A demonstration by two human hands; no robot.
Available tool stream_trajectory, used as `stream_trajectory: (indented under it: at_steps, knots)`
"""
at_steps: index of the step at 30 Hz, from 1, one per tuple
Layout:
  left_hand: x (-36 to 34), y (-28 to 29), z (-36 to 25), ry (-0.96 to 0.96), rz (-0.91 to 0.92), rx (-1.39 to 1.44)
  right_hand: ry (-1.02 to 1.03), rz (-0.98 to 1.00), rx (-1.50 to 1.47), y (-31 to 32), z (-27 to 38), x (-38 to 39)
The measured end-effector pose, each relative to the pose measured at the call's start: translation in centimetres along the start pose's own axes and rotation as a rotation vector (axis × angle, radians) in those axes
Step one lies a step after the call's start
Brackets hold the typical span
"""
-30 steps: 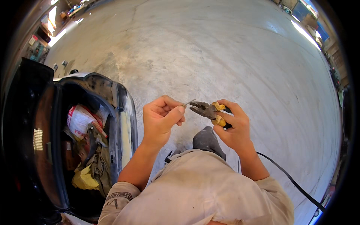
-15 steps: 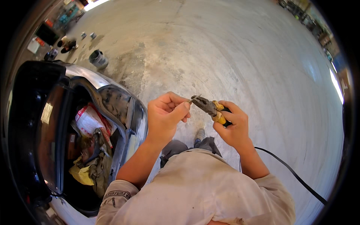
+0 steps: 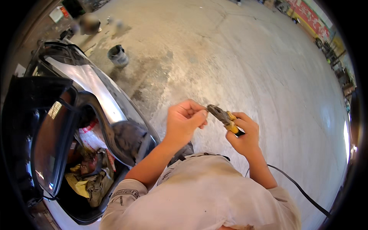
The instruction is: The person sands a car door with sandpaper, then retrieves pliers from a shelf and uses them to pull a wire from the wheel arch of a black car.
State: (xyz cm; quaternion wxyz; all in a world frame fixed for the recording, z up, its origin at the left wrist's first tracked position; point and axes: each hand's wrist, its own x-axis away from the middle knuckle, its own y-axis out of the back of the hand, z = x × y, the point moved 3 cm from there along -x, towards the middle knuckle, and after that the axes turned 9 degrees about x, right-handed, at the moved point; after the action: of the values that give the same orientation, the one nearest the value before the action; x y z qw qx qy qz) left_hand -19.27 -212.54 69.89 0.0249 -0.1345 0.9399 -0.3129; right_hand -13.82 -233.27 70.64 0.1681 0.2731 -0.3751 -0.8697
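Thumb and fingertips of my left hand (image 3: 186, 119) are closed in a pinch. They hold a thin metal piece (image 3: 207, 110), mostly hidden, too small to name exactly. Right beside those fingertips are the dark jaws of a pair of pliers (image 3: 221, 116) with yellow-and-black handles. My right hand (image 3: 245, 132) is wrapped round these handles. Whether the jaws bite on the piece cannot be made out. Both hands are in front of my body, above the concrete floor.
A car (image 3: 96, 90) stands at my left with its trunk open. Inside lie a white-and-red bag (image 3: 93, 137) and crumpled cloth (image 3: 100, 184). Beyond is a grey bucket (image 3: 118, 56). A black cable (image 3: 297, 186) runs across the floor at my right.
The view has shifted, so the car and bucket sit differently in it. The handles of the pliers are closer together, and less of the thin metal piece shows at the jaws.
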Motion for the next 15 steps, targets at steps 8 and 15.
stream_trajectory:
  at_steps: [8,15]
  knots:
    - [-16.3,7.9,-2.9,0.078,-0.005,-0.023,-0.176,0.153,-0.160,-8.9,-2.9,-17.8]
    - [-31.5,16.4,-6.1,0.031,-0.020,-0.541,-0.064,0.419,-0.003,-19.8,-7.0,-35.9]
